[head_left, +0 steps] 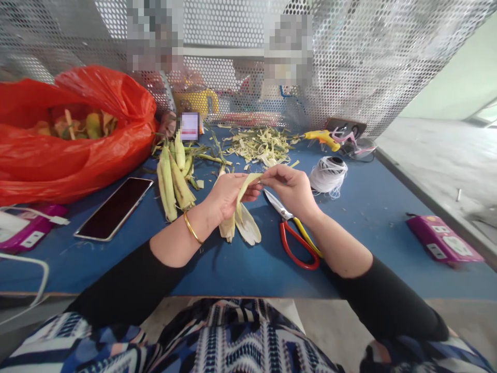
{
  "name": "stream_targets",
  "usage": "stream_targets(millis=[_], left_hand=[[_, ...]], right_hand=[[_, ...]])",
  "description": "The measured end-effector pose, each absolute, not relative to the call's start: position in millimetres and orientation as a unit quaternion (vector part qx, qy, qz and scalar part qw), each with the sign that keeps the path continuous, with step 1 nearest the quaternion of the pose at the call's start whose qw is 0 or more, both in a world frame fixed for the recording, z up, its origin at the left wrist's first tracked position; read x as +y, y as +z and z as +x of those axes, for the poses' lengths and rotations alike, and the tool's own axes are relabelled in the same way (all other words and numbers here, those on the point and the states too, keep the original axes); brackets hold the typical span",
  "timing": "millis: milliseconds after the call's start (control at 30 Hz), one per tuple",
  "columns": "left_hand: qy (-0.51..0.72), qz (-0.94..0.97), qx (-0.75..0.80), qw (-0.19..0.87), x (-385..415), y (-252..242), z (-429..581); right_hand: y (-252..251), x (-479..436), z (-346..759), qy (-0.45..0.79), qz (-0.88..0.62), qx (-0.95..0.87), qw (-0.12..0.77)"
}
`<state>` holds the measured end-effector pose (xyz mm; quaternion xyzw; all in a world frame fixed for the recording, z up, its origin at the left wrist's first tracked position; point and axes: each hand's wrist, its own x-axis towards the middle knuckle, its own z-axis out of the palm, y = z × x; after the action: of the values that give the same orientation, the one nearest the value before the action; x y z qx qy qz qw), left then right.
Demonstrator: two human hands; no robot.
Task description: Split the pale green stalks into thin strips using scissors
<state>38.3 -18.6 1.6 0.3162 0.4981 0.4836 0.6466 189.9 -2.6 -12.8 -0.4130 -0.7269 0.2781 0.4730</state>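
Note:
Between my two hands, over the blue table, bends a pale corn husk strip (244, 192). My left hand (232, 192) is closed around its middle, fingers curled underneath. With thumb and fingertips, my right hand (290, 185) pinches the strip's upper end. Below my left hand, a wide cream husk piece (248, 227) hangs or lies toward the table; I cannot tell which. Scissors (285, 213) with one red and one yellow handle lie partly under my right hand and forearm. Left of my hands rest several green-yellow corn husks (174, 176).
A pile of husk scraps (260, 145) lies at the back. To the right are a white thread spool (329, 175), a yellow glue gun (323, 138), glasses (355, 142) and a purple box (442, 238). Leftward are a phone (114, 208) and a red plastic bag (116, 98). Perforated metal (233, 31) stands behind.

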Motion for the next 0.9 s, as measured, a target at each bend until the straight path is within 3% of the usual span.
stream_targets(millis=[200, 500, 900], left_hand=[[0.508, 0.411, 0.492, 0.575, -19.4, -5.0, 40.0], [0.495, 0.44, 0.5, 0.558, -21.9, -4.2, 42.3], [0.47, 0.329, 0.497, 0.651, -18.3, -2.8, 39.7]], right_hand=[[-10.5, -4.0, 187.2, 0.338, -0.419, -0.683, 0.494], [-13.0, -1.6, 186.9, 0.379, -0.426, -0.647, 0.507], [-13.9, 3.4, 190.9, 0.425, -0.405, -0.633, 0.505]])
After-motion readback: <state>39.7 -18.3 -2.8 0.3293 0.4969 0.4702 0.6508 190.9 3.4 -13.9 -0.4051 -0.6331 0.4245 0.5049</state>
